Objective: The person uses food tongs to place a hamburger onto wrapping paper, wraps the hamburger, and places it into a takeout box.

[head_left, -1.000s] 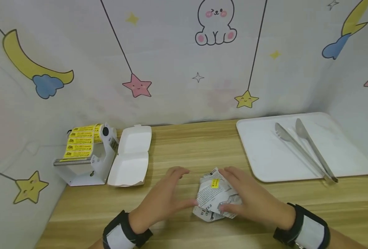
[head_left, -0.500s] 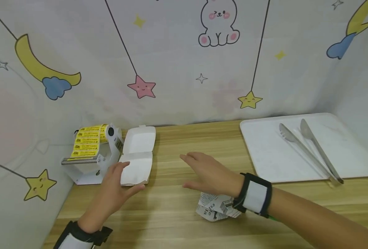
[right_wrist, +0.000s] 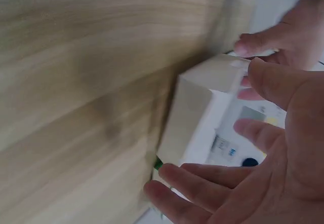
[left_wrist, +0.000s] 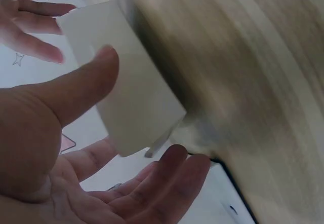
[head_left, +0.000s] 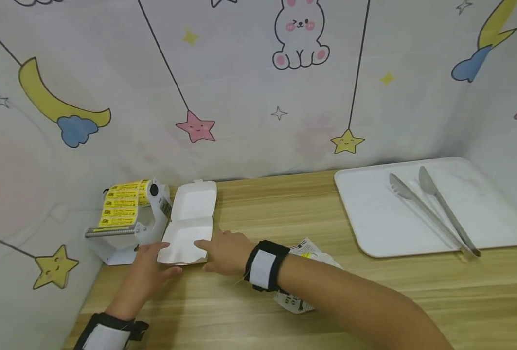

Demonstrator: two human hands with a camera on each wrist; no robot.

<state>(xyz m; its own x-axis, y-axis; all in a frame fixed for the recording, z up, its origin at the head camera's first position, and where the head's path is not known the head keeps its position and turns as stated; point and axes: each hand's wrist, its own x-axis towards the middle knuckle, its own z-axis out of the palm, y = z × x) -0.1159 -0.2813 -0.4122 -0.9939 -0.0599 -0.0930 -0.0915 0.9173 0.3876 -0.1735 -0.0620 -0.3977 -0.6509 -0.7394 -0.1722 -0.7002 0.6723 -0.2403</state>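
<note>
A white clamshell takeaway box (head_left: 193,201) lies with its lid folded back, at the left of the table in the head view. My left hand (head_left: 143,274) is at its near left corner, and my right hand (head_left: 229,252) is at its right side. Both hands have their fingers spread. In the left wrist view the thumb (left_wrist: 88,84) passes in front of the box (left_wrist: 136,92); contact is unclear. The right wrist view has the box (right_wrist: 190,117) beyond my extended fingers. A newsprint-wrapped bundle (head_left: 294,302) with a yellow label lies partly hidden under my right forearm.
Left of the box stands a white label dispenser (head_left: 155,218) with a roll of yellow labels (head_left: 120,206). At the right, a white tray (head_left: 372,218) holds metal tongs (head_left: 448,214). A patterned cloth (head_left: 249,73) backs the wooden table (head_left: 240,311).
My hands have left the newsprint bundle and moved left to the takeaway box. The right hand crossed over the bundle, which stays about where it was.
</note>
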